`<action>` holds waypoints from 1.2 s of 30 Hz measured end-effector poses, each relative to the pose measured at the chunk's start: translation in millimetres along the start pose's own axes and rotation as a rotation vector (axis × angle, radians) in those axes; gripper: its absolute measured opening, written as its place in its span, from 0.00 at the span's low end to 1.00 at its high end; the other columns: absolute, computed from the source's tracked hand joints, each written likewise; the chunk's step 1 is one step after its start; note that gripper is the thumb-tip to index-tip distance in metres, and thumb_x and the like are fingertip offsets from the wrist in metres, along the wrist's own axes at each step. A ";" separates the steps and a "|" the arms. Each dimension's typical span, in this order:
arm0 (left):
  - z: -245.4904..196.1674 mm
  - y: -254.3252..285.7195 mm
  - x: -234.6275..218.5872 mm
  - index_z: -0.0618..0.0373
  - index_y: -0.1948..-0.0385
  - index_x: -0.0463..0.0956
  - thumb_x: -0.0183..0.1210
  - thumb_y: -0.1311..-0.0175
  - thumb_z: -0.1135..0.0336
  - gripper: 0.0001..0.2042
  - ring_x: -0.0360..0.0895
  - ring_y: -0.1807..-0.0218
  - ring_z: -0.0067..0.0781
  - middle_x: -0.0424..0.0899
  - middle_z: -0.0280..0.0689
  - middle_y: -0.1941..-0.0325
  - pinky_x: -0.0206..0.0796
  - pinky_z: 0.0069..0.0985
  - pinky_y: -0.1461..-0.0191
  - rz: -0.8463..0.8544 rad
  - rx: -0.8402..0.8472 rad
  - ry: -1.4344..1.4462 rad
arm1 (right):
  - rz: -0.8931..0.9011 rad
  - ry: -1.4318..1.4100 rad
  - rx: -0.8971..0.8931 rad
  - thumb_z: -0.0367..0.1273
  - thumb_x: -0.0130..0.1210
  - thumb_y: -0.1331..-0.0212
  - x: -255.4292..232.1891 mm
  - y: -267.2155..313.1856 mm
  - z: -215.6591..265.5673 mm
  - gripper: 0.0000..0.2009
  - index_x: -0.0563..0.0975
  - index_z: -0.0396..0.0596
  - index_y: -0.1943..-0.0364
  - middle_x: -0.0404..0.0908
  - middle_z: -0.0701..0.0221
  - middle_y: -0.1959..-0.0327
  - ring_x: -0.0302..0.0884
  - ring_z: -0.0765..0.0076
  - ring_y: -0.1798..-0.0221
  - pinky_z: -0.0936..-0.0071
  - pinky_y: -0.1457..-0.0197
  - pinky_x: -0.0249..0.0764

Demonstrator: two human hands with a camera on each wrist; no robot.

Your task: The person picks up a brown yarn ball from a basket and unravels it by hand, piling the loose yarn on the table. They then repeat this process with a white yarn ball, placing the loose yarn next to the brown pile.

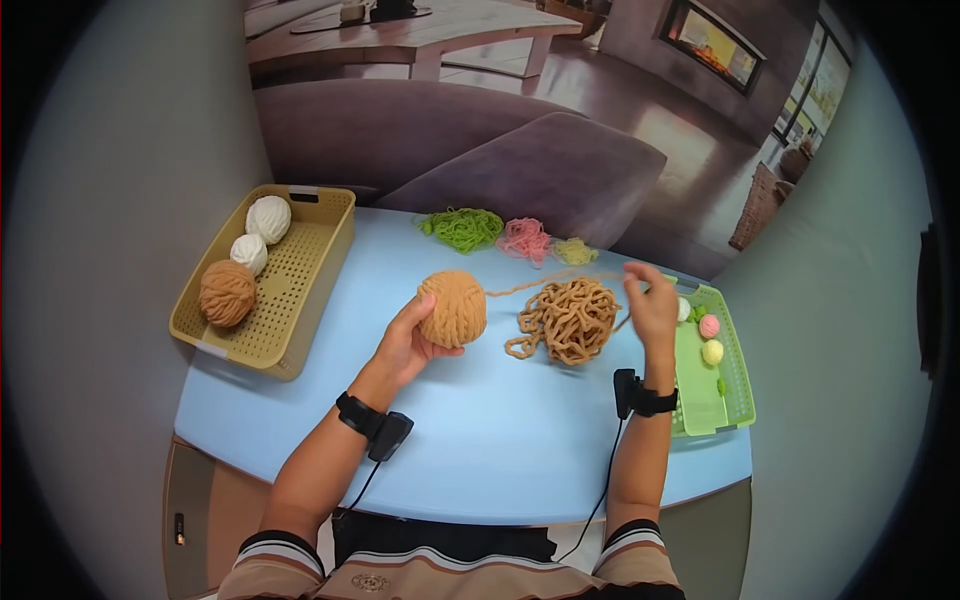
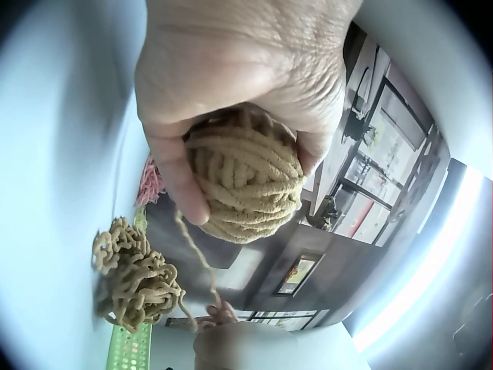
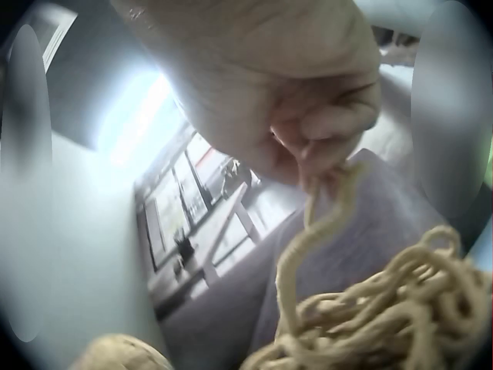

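My left hand [image 1: 405, 345] grips a tan ball of thick yarn [image 1: 455, 310] above the blue table, thumb and fingers wrapped round its sides in the left wrist view. From the ball a strand [image 1: 525, 288] runs right to my right hand [image 1: 652, 305], which pinches it between curled fingertips. Below that strand lies a loose heap of the same tan yarn [image 1: 570, 320], its loops tangled. The right wrist view shows the pinched yarn [image 3: 289, 270] hanging from the fingers down towards the heap.
An olive basket [image 1: 320, 270] at the left holds two white balls and a brown ball of yarn [image 1: 228, 293]. Green [image 1: 465, 230], pink [image 1: 525, 240] and pale yellow yarn [image 1: 575, 251] lie along the back. A light green basket [image 1: 740, 385] with small balls stands at the right.
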State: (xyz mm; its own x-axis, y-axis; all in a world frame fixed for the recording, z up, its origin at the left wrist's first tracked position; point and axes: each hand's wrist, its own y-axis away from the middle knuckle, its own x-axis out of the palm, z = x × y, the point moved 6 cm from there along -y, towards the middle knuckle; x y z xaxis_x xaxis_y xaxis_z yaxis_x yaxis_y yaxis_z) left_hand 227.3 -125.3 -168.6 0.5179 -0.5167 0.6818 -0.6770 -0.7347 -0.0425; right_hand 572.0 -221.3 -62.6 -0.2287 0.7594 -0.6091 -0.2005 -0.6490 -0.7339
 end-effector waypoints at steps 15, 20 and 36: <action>-2.8 12.9 22.3 0.58 0.30 0.61 0.59 0.36 0.41 0.39 0.78 0.40 0.36 0.75 0.41 0.36 0.79 0.36 0.54 0.322 -0.063 -0.054 | 0.802 -0.558 0.049 0.30 0.58 0.34 53.2 35.5 155.6 0.10 0.84 0.41 0.53 0.82 0.67 0.77 0.77 0.72 0.75 0.72 0.69 0.72; -7.0 11.3 27.3 0.58 0.29 0.60 0.58 0.35 0.43 0.38 0.79 0.40 0.35 0.76 0.42 0.35 0.79 0.36 0.50 0.196 -0.011 -0.051 | 0.603 -0.788 0.210 0.29 0.57 0.32 28.4 17.7 147.2 0.08 0.84 0.39 0.57 0.82 0.76 0.74 0.74 0.83 0.74 0.80 0.71 0.70; -12.4 6.3 15.7 0.53 0.29 0.58 0.54 0.32 0.48 0.33 0.78 0.36 0.38 0.74 0.43 0.34 0.79 0.39 0.42 0.042 0.063 -0.045 | -0.033 -0.160 0.267 0.31 0.60 0.38 -8.1 -2.9 4.9 0.15 0.82 0.40 0.49 0.86 0.68 0.59 0.78 0.73 0.64 0.73 0.59 0.74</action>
State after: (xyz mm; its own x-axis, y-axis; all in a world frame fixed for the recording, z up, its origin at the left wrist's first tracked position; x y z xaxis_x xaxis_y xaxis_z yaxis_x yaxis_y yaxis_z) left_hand 224.7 -132.5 -149.1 0.5134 -0.5658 0.6452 -0.6651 -0.7375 -0.1176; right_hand 569.8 -225.9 -54.0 -0.3607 0.7775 -0.5152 -0.4484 -0.6289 -0.6351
